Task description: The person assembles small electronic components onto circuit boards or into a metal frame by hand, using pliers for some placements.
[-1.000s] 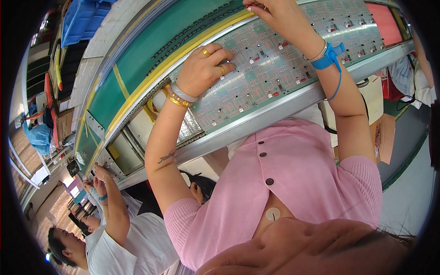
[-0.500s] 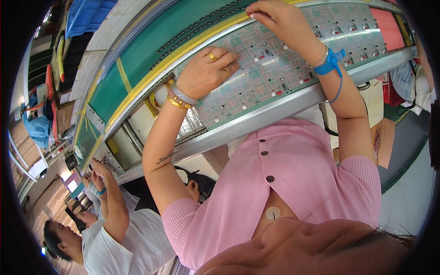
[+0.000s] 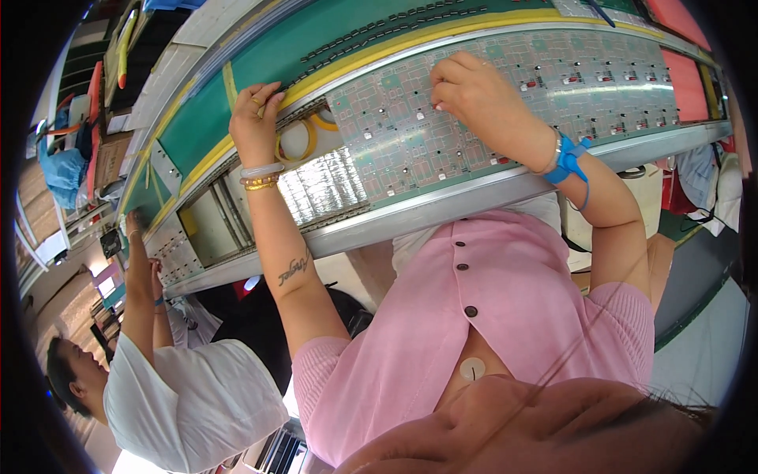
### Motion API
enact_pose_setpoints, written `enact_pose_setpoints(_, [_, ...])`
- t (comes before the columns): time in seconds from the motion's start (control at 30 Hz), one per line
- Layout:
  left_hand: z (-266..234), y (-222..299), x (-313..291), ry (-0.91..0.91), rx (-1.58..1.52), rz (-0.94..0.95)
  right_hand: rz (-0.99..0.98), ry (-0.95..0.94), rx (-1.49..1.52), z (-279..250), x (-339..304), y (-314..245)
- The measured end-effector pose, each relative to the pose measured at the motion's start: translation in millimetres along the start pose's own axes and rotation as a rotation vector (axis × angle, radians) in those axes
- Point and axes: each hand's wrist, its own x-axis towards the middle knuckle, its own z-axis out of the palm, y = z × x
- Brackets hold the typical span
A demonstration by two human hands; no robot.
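Note:
A long grey-green circuit board panel [image 3: 395, 142] with small red and black parts lies on the conveyor line in front of me. My right hand [image 3: 474, 99] rests on its upper middle with the fingers curled down onto the board; whether they pinch a small part is hidden. A blue strap [image 3: 568, 162] circles that wrist. My left hand [image 3: 254, 118], with rings and bangles, is off the board's left end, its fingertips on the yellow strip [image 3: 237, 138] at the line's far edge, holding nothing. A row of small black parts [image 3: 371, 35] lies on the green belt [image 3: 260, 55] beyond.
A yellow tape roll [image 3: 304, 138] and silvery foil [image 3: 324, 186] sit in the gap left of the board. A metal rail [image 3: 474, 197] runs along the near edge. A pink sheet [image 3: 683, 83] lies at the right. A co-worker in white [image 3: 181, 395] reaches up to another board [image 3: 178, 257].
My left hand left the board and moved left to the yellow strip. My right hand came down from the board's far edge onto its middle. The view shifted left.

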Motion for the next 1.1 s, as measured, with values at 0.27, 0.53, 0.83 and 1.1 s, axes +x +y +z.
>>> enact_pose_setpoints(0.27, [5.7,4.9,4.1,0.000,0.153,0.060,-0.047,-0.050,-0.118,13.9,2.4,-1.9])
enact_pose_setpoints(0.53, [2.4,6.9,4.4,0.010,0.232,0.110,-0.055,-0.167,-0.087,11.5,0.7,-2.1])
enact_pose_setpoints(0.83, [-5.7,86.9,-31.4,-0.176,-0.163,0.573,0.353,0.139,-0.378,-47.0,23.6,125.6])
enact_pose_setpoints(1.1, [24.7,126.6,-59.7,-0.411,-0.144,0.934,0.384,0.033,-0.562,-28.8,37.4,133.3])
